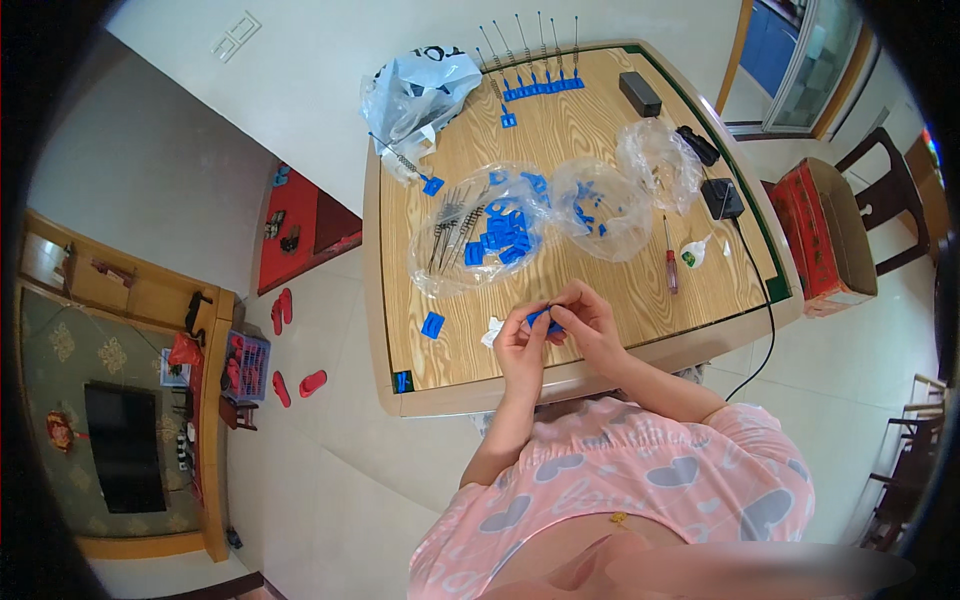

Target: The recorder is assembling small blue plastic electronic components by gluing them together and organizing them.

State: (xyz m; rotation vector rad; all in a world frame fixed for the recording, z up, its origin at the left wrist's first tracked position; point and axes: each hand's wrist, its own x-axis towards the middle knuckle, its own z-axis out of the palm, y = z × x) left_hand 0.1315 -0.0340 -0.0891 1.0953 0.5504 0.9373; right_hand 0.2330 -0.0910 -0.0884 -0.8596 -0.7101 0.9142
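Observation:
At the near edge of the table, my left hand [519,341] and my right hand [592,320] meet, fingers closed on a small blue plastic piece [541,321]. Fingers cover most of it, so its full shape is hidden. A white crumpled scrap [491,333] lies beside my left hand, and a loose blue plastic piece [433,325] rests farther left. Beyond my hands, a clear plastic bag [425,262] holds several blue pieces and metal springs. Another clear bag [628,232] contains smaller blue parts.
Spring-and-rod assemblies [545,87] stand in a row at the far edge, near a white plastic bag [415,90]. To the right are a screwdriver [672,270], a third clear bag [660,160], a dark box [640,94] and a black adapter [722,199] with its cable.

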